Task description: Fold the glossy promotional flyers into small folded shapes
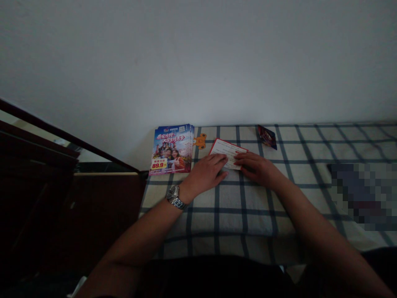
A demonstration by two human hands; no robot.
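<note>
A leaflet [229, 149] with a white printed side and red edges lies tilted on the checked cloth in front of me. My left hand [211, 171], with a metal watch [175, 196] at the wrist, rests flat on its left part, fingers stretched and thumb apart. My right hand [257, 167] has its fingers over the leaflet's right edge, bent together on the paper; part of that edge is hidden beneath them. To the left of the leaflet lies a stack of colourful flyers [172, 151], the top one marked 89.9.
A small dark printed folded piece [267, 137] lies toward the wall [198, 62] on the right. An orange bear figure [200, 141] shows beside the stack. The checked cloth [229, 215] ends at the left above a dark floor area. A pixelated object [366, 198] is at far right.
</note>
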